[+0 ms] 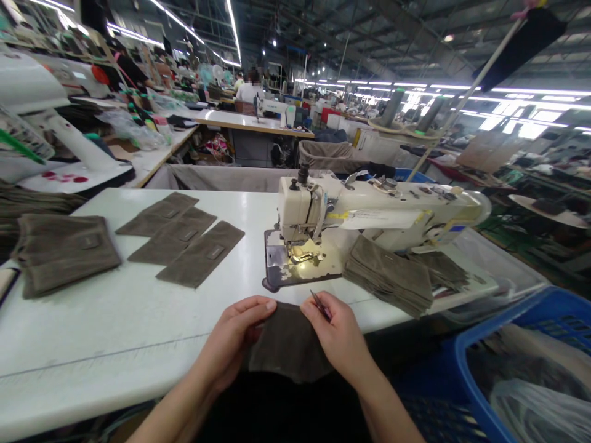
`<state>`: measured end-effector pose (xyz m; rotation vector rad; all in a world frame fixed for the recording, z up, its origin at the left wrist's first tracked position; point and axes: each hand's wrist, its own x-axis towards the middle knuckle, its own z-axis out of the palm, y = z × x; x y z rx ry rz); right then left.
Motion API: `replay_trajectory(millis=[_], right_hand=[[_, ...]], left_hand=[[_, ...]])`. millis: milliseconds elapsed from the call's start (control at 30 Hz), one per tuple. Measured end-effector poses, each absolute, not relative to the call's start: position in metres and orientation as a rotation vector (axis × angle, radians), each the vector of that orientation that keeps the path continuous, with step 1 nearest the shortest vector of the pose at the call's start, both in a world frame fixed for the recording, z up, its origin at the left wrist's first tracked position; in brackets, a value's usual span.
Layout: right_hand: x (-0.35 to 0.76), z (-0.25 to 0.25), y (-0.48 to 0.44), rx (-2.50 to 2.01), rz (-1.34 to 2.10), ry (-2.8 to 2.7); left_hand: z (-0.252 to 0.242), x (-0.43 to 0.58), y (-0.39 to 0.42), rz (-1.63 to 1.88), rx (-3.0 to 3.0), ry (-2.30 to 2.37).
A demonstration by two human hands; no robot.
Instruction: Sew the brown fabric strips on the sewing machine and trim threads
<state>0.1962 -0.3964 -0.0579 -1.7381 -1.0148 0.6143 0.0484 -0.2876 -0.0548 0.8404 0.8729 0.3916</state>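
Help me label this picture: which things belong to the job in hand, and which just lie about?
Likely part of the job:
dark cloth piece, between left hand and right hand
thin tool, right hand
sewing machine
stacked cloth pieces

Apparently just lying about:
blue basket
clear plastic

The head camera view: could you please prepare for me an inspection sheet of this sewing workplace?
Surface: white table, with a ruler-like line along the near side.
Job's things: dark fabric piece in both hands, in front of the sewing machine; three labelled pieces and a left stack to the left, a right stack to the right.
Clutter: blue basket at right, holding translucent material.
Hands: left hand grips the fabric's left side; right hand pinches its right side and holds a small pointed tool.
Cables: nothing seen clearly.
Surroundings: another machine, a person in white, lit ceiling lamps.
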Motion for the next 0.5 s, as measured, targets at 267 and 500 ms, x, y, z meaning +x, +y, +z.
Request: replay_trajectory(millis=[267, 500], right_hand=[[0.1953, -0.0593, -0.3948, -1.755, 0.617, -0.980], [0.1939, -0.0650, -0.3930, -1.778, 0.498, -1.010]], left_hand=[[-0.0616, 0.0466, -0.2850, 0.416, 1.041, 0.883], [-0.0635, 0.0466, -0.2876, 0.447, 1.102, 0.887]])
